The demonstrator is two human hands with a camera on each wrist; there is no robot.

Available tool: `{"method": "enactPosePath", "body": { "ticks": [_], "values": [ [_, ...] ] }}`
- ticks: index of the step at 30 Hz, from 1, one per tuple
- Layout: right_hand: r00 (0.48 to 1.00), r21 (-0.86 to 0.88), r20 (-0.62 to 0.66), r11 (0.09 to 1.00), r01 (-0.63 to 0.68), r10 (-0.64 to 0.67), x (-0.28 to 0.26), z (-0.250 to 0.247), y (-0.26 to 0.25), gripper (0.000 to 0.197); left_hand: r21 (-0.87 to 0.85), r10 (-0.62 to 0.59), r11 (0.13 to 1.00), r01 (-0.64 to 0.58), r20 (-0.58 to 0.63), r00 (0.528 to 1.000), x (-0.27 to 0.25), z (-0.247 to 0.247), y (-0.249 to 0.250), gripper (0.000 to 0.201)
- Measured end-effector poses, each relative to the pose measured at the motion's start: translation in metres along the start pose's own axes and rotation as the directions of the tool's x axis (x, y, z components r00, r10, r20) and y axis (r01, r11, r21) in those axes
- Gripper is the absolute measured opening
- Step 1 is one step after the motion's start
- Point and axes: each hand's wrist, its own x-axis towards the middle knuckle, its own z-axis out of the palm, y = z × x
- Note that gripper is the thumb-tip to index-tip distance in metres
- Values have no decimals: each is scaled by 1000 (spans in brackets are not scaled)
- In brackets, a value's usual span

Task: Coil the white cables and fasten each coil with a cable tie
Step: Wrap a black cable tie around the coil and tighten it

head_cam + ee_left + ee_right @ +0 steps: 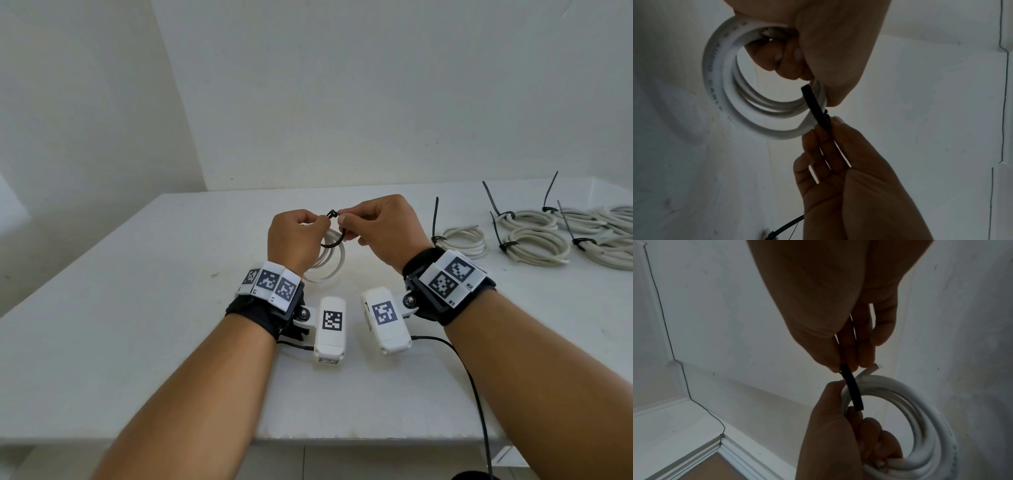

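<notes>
White, round-sheathed cable is wound into a coil of several turns, with faint grey lettering seen along the outer turn in the left wrist view; one cut end is seen jutting from the bundle just beside the right fingertips in the right wrist view; the coil is held up off the white table, hanging below the left fingers. A black cable tie is bent into a loose loop over the bundle; its flat strap is seen crossing the turns between the two hands, and its head is held at the top, where the fingertips of both hands meet.

The left hand is clenched round the coil, its fingers curled through the opening and the turns pressed into the palm; its thumb and forefinger are brought to the head of the tie, though whether they pinch it cannot be told. The right hand is raised level with the left, knuckles upward; the tie is pinched between its thumb and fingertips, the remaining fingers being loosely curled beside them. Both wrists are bent inward so that the hands meet.

To the right of the right hand, well apart from it, finished coils are laid on the table, each bound by a black tie with its tail standing up.
</notes>
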Motion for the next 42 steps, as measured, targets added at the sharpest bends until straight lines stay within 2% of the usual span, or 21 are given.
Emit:
{"method": "enactPosePath", "body": {
  "ticks": [4,10,16,19,22,28,30,35,37,42],
  "values": [
    [999,-62,36,998,12,-10,0,1,1,10,2,3,1000,-3,-1,1000,0,-1,0,16],
    [1000,-29,-5,1000,2,-2,1,0,2,8,68,33,997,-34,17,999,-1,-1,1,16],
    [991,167,-26,978,-124,130,0,-2,-2,7,118,104,987,-113,83,991,-3,-2,2,13],
    [986,144,36,976,-166,163,0,-5,-1,7,147,118,980,-132,102,988,-3,-2,1,12],
    [983,134,46,974,-183,179,1,-7,0,7,182,136,971,-154,107,985,-2,-1,-1,10],
    [977,91,95,976,-198,189,1,-6,3,10,262,100,955,-139,156,983,-2,-1,-3,9],
    [975,100,92,972,-211,202,2,-5,5,10,275,100,951,-144,169,981,-3,0,-3,5],
    [975,155,63,963,-219,212,2,-2,6,9,254,131,951,-177,188,974,-4,2,-3,12],
    [968,213,100,945,-249,232,1,-3,6,12,213,158,957,-198,192,969,-4,2,-4,15],
    [894,363,355,841,-402,274,4,-16,6,20,51,271,958,-283,169,948,-1,-3,-3,6]
  ]
}}
